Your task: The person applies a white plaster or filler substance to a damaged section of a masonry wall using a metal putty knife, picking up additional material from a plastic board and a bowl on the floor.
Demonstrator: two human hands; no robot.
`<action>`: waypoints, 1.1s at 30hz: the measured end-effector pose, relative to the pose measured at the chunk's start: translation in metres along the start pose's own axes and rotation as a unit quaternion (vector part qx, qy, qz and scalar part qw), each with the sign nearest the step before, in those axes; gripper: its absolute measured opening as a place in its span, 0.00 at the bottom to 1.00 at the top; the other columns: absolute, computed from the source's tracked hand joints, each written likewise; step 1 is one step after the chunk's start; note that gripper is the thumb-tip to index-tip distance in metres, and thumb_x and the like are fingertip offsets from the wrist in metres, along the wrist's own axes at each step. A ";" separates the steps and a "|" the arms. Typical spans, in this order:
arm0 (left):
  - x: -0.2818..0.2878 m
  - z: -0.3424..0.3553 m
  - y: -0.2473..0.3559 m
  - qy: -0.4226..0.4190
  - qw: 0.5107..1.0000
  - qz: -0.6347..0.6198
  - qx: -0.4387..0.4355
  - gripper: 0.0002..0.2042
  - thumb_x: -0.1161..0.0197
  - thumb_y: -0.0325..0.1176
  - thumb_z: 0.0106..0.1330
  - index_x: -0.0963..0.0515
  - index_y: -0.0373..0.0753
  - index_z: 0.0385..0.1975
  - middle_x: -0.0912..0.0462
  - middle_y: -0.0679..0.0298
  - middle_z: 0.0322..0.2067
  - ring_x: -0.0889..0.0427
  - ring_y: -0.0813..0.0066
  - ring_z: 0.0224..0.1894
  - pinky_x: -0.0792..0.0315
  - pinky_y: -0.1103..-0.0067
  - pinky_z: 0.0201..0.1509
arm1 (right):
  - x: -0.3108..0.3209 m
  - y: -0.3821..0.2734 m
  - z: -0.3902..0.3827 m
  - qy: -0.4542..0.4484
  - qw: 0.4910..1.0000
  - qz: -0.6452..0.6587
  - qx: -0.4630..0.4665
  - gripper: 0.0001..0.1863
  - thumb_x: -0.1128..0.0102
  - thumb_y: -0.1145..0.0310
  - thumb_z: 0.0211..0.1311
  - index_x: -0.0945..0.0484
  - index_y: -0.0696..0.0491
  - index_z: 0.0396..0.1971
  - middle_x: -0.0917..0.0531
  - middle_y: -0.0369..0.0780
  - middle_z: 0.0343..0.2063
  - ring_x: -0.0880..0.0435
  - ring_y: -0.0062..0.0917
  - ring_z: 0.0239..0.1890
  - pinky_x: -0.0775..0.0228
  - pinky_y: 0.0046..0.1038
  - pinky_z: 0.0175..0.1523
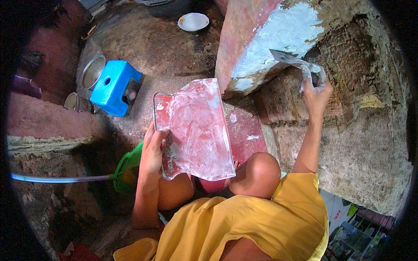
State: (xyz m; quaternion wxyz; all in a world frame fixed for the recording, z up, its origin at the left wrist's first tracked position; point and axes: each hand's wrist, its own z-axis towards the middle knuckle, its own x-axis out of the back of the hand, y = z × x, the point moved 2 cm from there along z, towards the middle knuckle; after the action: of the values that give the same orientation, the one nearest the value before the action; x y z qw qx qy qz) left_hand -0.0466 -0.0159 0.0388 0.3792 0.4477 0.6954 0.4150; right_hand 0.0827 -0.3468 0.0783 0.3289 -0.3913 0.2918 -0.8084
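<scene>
My left hand (153, 148) grips the left edge of a red, flat board (198, 130) smeared with white paste, its thumb lying on top. The board is over my bent knees. Out to the right, my right hand (317, 85) is closed round a putty knife (287, 58) whose handle is coated in white. The blade lies against or very near a patch of white filler (278, 39) on the corner of a pinkish wall (237, 39). White residue covers my right fingers. Whether the blade presses on the wall, I cannot tell.
A blue plastic stool (114, 87) stands on the left, beside a metal bowl (93, 71). A white plate (193, 21) lies on the stained floor farther off. Green netting (126, 167) on a pale pole (65, 179) is at my left. Rough bare wall (352, 143) rises at right.
</scene>
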 end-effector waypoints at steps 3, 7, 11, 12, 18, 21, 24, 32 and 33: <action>0.000 0.001 -0.001 -0.007 1.000 0.007 -0.003 0.17 0.57 0.27 0.54 0.36 0.34 0.45 0.29 0.67 0.35 0.31 0.83 0.33 0.36 0.87 0.38 | 0.004 0.007 0.000 -0.012 1.000 0.010 -0.006 0.08 0.45 0.74 0.47 0.26 0.58 0.30 0.26 0.30 0.17 0.33 0.11 0.19 0.41 0.16 0.24; -0.001 0.002 -0.001 -0.011 1.000 -0.001 0.007 0.17 0.57 0.27 0.54 0.36 0.34 0.45 0.29 0.67 0.35 0.32 0.83 0.33 0.37 0.87 0.38 | -0.003 0.015 -0.009 -0.082 0.994 -0.066 -0.002 0.14 0.43 0.72 0.45 0.27 0.59 0.34 0.22 0.39 0.22 0.29 0.16 0.23 0.36 0.21 0.29; -0.002 0.000 0.001 0.014 0.999 0.027 0.018 0.18 0.57 0.27 0.53 0.36 0.34 0.46 0.30 0.67 0.36 0.32 0.83 0.35 0.38 0.86 0.40 | -0.010 0.017 -0.007 -0.053 0.994 -0.096 -0.008 0.13 0.43 0.72 0.45 0.27 0.60 0.34 0.21 0.41 0.25 0.28 0.16 0.27 0.36 0.20 0.33; -0.003 -0.001 0.002 0.014 0.999 0.020 0.021 0.18 0.57 0.27 0.53 0.36 0.34 0.46 0.30 0.66 0.36 0.32 0.82 0.36 0.38 0.86 0.40 | -0.010 0.018 -0.006 -0.030 0.995 -0.093 0.002 0.13 0.43 0.72 0.45 0.26 0.60 0.34 0.21 0.41 0.26 0.28 0.16 0.27 0.36 0.20 0.33; -0.004 -0.002 0.004 0.028 0.999 0.029 0.023 0.19 0.57 0.27 0.53 0.37 0.33 0.47 0.30 0.65 0.38 0.33 0.81 0.37 0.39 0.86 0.42 | 0.000 0.029 0.002 -0.013 1.000 -0.013 0.019 0.10 0.48 0.79 0.48 0.28 0.61 0.33 0.27 0.31 0.19 0.33 0.11 0.18 0.43 0.15 0.20; -0.004 0.000 0.004 0.017 0.999 0.024 0.021 0.19 0.57 0.27 0.53 0.37 0.33 0.47 0.30 0.65 0.39 0.33 0.80 0.38 0.39 0.85 0.43 | 0.002 0.026 -0.007 -0.044 0.998 -0.029 -0.014 0.12 0.45 0.76 0.46 0.27 0.59 0.33 0.23 0.36 0.23 0.29 0.15 0.24 0.38 0.18 0.28; -0.004 0.002 0.002 0.007 1.000 0.023 0.019 0.19 0.57 0.27 0.53 0.37 0.33 0.47 0.30 0.65 0.39 0.33 0.80 0.38 0.39 0.85 0.43 | -0.010 0.011 -0.013 -0.057 0.996 -0.069 0.026 0.13 0.44 0.74 0.45 0.26 0.59 0.34 0.21 0.40 0.22 0.27 0.16 0.25 0.35 0.20 0.31; -0.009 -0.002 0.008 0.024 0.999 0.018 0.032 0.19 0.57 0.27 0.53 0.36 0.33 0.47 0.30 0.65 0.38 0.33 0.80 0.39 0.40 0.85 0.44 | -0.006 0.011 0.000 0.022 0.999 0.038 0.004 0.08 0.48 0.77 0.50 0.28 0.60 0.32 0.27 0.32 0.20 0.34 0.10 0.17 0.43 0.14 0.20; -0.009 -0.001 0.008 0.029 0.999 0.028 0.035 0.19 0.57 0.27 0.53 0.36 0.33 0.46 0.30 0.65 0.39 0.33 0.80 0.39 0.40 0.85 0.44 | -0.003 0.008 -0.001 0.009 0.999 0.033 0.000 0.08 0.48 0.77 0.50 0.28 0.59 0.32 0.27 0.32 0.19 0.34 0.10 0.16 0.44 0.14 0.19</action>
State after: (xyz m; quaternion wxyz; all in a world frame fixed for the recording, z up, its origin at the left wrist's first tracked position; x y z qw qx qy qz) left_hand -0.0429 -0.0222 0.0476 0.3314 0.4677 0.7073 0.4137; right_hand 0.0856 -0.3497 0.0707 0.3529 -0.3745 0.3075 -0.8004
